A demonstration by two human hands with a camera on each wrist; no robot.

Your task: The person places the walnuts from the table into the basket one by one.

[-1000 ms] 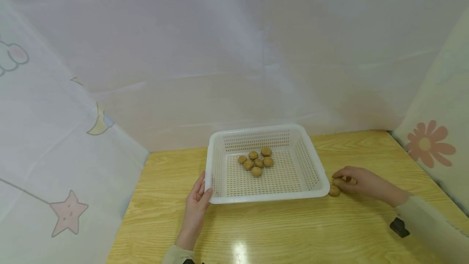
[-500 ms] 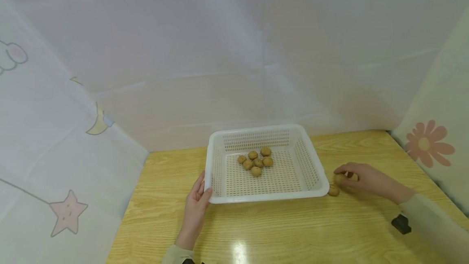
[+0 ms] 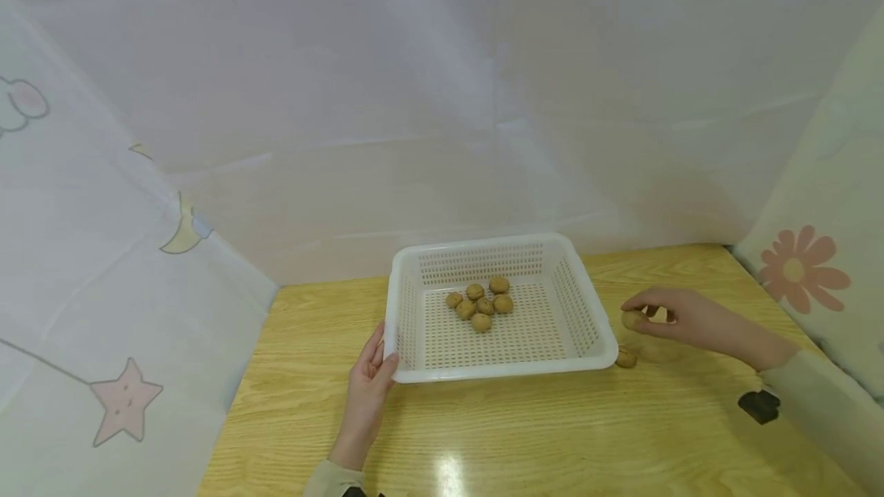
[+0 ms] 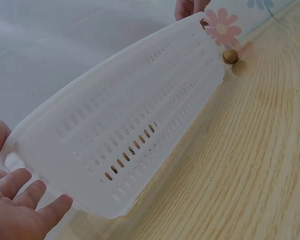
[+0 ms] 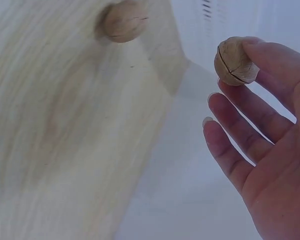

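A walnut (image 5: 235, 61) with a cracked seam is pinched between the thumb and forefinger of my right hand (image 3: 680, 318), raised off the table just right of the white plastic basket (image 3: 497, 373). The hand's other fingers are spread apart in the right wrist view. A second walnut (image 3: 626, 357) lies on the table by the basket's near right corner. Inside the basket, several walnuts (image 3: 481, 322) sit in a loose cluster on the slotted floor. My left hand (image 3: 369, 390) grips the basket's left rim, thumb on top and fingers along the outer side.
The wooden table (image 3: 525, 436) carries the basket near its back edge. Pale cloth walls (image 3: 442, 98) with printed figures enclose the back and both sides. A dark strap piece (image 3: 760, 406) is on the right sleeve.
My right hand has lifted a walnut up off the table from beside the other loose one, near the basket's right side. The left hand and the basket stay put.
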